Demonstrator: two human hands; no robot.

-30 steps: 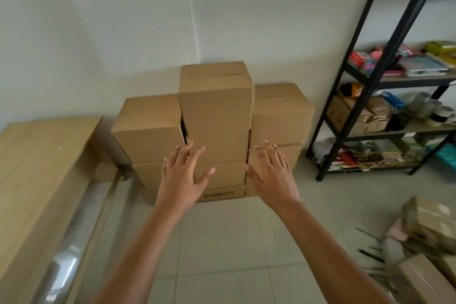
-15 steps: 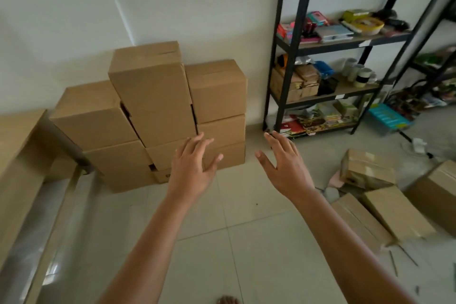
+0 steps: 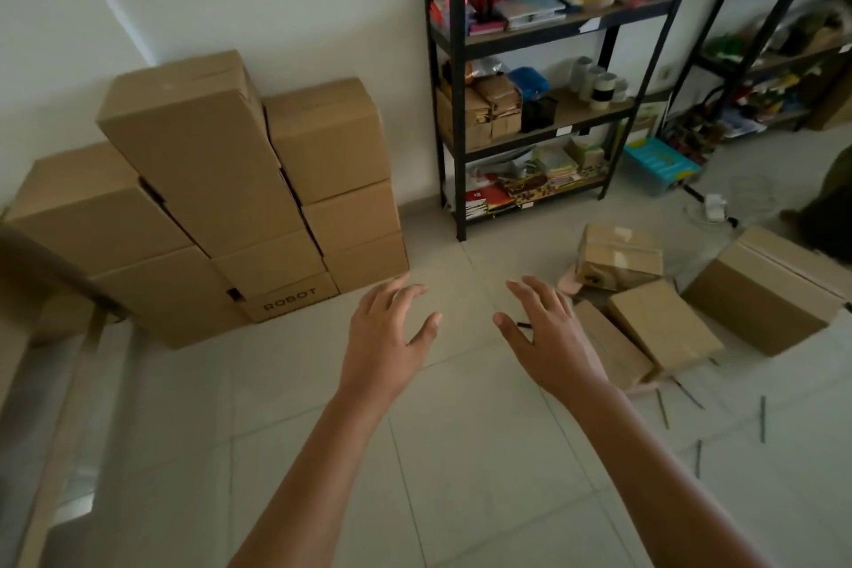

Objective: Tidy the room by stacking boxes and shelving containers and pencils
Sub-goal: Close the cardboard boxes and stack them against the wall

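Two hands, left hand [image 3: 387, 337] and right hand [image 3: 548, 337], hover over the floor [image 3: 322, 452] with fingers spread, holding nothing, likely readying a two-handed lift. Loose boxes [image 3: 659, 323] lie scattered just right; pencils [image 3: 664, 408] strewn beside them. Stacked boxes [image 3: 207, 198] fill the wall corner, lowest marked "ROBOT". Shelf rack [image 3: 539, 74] behind holds containers.

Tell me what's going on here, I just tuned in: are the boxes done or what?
Not done. A person's left hand and right hand are both out in front, open and holding nothing. A stack of cardboard boxes stands against the wall on the left. Several loose boxes lie on the floor to the right, near the black shelf unit, with scattered pencils around them on the tiles.
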